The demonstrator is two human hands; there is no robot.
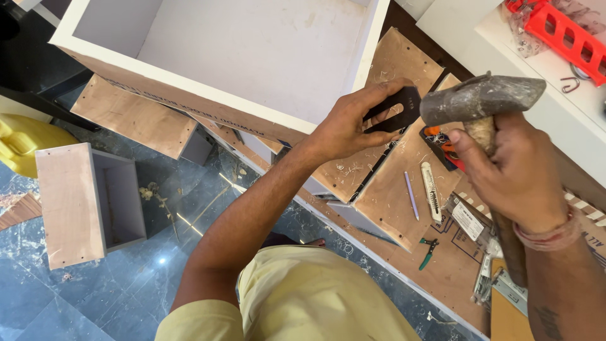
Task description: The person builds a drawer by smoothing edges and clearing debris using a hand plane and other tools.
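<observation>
My left hand (349,123) grips a flat black metal plate with a slot (398,108), held against the corner of a white-lined plywood box (189,76). My right hand (511,173) is closed around the wooden handle of a hammer, whose worn steel head (480,98) hovers right next to the black plate. Both hands work over a plywood board (391,189) strewn with wood shavings.
On the board lie a pen (411,194), a folding cutter (432,191), small pliers (428,251) and packets of hardware (470,221). A small open plywood box (88,202) stands on the dark marble floor at left, beside a yellow container (25,142). A red tool (565,35) rests on a white surface top right.
</observation>
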